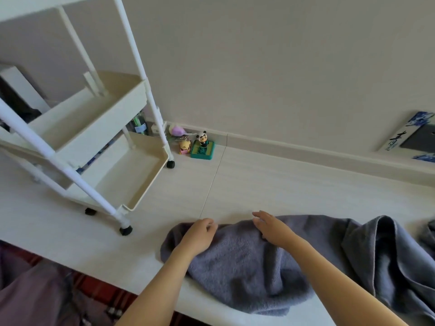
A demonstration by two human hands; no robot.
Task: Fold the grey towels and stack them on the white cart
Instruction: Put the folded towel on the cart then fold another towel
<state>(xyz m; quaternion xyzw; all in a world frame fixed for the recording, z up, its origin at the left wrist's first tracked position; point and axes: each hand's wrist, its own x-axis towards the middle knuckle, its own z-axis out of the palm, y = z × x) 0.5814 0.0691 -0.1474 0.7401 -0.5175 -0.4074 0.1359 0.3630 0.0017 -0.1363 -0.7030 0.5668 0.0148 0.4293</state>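
Head view: white cart (131, 182) fills upper left, trays bare. Lower centre, left hand (200, 234) seemingly curls on the grey towel (237, 267) far edge; right hand (273, 228) rests flat, fingers apart. Pale floor (282, 180) lies beyond.

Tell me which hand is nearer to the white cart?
The left hand. It rests on the grey towel's left end, the end towards the white cart. The right hand lies flat on the towel further right, away from the cart.
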